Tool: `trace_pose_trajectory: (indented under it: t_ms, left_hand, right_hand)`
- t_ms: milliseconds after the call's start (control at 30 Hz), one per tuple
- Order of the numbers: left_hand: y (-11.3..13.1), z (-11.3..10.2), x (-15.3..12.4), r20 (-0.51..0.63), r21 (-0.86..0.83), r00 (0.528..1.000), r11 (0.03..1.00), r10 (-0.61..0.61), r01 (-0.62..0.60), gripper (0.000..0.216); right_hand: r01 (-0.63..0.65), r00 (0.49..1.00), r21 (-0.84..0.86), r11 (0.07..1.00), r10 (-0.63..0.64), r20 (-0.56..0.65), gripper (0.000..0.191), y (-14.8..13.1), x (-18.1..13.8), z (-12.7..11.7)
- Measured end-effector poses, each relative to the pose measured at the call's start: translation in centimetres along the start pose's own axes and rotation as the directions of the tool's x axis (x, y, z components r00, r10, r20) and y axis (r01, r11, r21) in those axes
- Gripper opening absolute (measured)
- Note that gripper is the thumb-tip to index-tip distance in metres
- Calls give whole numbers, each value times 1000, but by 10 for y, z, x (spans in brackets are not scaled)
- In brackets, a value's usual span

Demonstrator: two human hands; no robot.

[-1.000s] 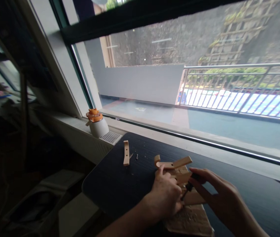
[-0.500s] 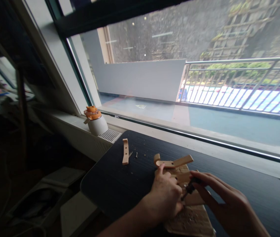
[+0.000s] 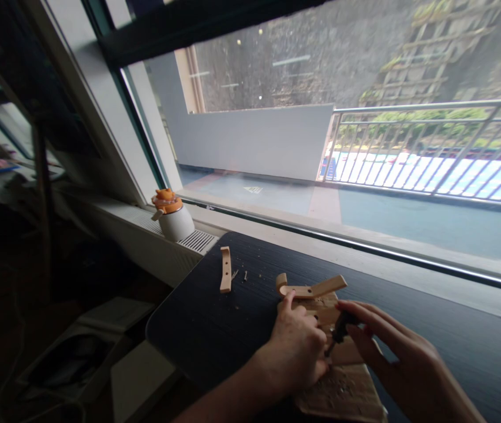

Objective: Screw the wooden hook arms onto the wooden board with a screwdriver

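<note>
My right hand [image 3: 391, 346] grips the dark handle of a screwdriver [image 3: 342, 326] between thumb and fingers. The screwdriver's shaft slants down toward my left hand's thumb. My left hand [image 3: 297, 343] is curled over a light wooden piece [image 3: 350, 351] lying on a thick wooden block [image 3: 338, 393], and covers part of it. Its index finger stretches to a curved wooden strip with holes [image 3: 307, 291] at the block's far end. The screwdriver's tip is hard to make out beside the left fingers. Small shavings lie on the block.
Another curved wooden strip with two holes [image 3: 225, 270] lies on the dark table [image 3: 197, 317], with small screws [image 3: 245, 275] beside it. A white jar with an orange lid [image 3: 175, 220] stands on the vented ledge [image 3: 197, 241]. A window runs along the table's far side.
The screwdriver's handle and the right fingertips around it have turned and shifted slightly to the left. My left hand stays in place on the wood.
</note>
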State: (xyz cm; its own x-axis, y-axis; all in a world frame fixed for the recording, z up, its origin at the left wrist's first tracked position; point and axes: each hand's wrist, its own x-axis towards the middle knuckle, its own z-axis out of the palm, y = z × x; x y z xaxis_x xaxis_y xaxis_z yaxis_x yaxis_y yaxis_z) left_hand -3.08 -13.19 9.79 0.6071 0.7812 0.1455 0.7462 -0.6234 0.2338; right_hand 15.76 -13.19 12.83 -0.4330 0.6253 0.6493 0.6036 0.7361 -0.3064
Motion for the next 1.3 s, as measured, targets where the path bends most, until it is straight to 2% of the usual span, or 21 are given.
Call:
trace_pose_trajectory:
  t_ms: [133, 633, 867, 1300]
  left_hand:
    - [0, 0, 0, -3, 15, 1000, 1000, 4, -4, 19]
    - [-1, 3, 1, 2, 22, 1000, 1000, 1, -1, 20]
    - [1, 0, 0, -9, 17, 1000, 1000, 2, -1, 20]
    - [2, 0, 1, -6, 63, 1000, 998, 12, -11, 25]
  right_hand:
    - [29, 999, 20, 999, -29, 36, 37, 5, -6, 0]
    - [-44, 997, 75, 996, 48, -58, 22, -3, 0, 1]
    - [-36, 999, 115, 993, 36, -2, 29, -5, 6, -1]
    - [-63, 996, 67, 996, 67, -56, 20, -2, 4, -1]
